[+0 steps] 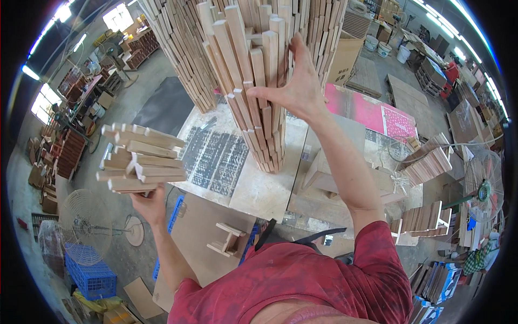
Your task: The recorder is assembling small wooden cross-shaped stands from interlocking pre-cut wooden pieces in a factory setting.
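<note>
My left hand [150,204] holds a loose bundle of short pale wooden sticks [156,171] from below, out to the left of the table; its fingers are partly hidden under them. My right hand [297,89] is raised against a tall upright stack of similar wooden sticks [259,121]. Its thumb and fingers are spread wide across the sticks, the thumb lying on the front side and the fingertips up near the stack's top. The stack stands on a pale board on the table [270,194]. Behind it rise more tall stacks of sticks [183,59].
A pink sheet [359,110] lies at the table's far right. Bundled wooden pieces [426,162] stand to the right, near a fan [483,189]. Another fan [86,227] and a blue crate [91,278] are at lower left. A small wooden frame [226,240] lies below the table's edge.
</note>
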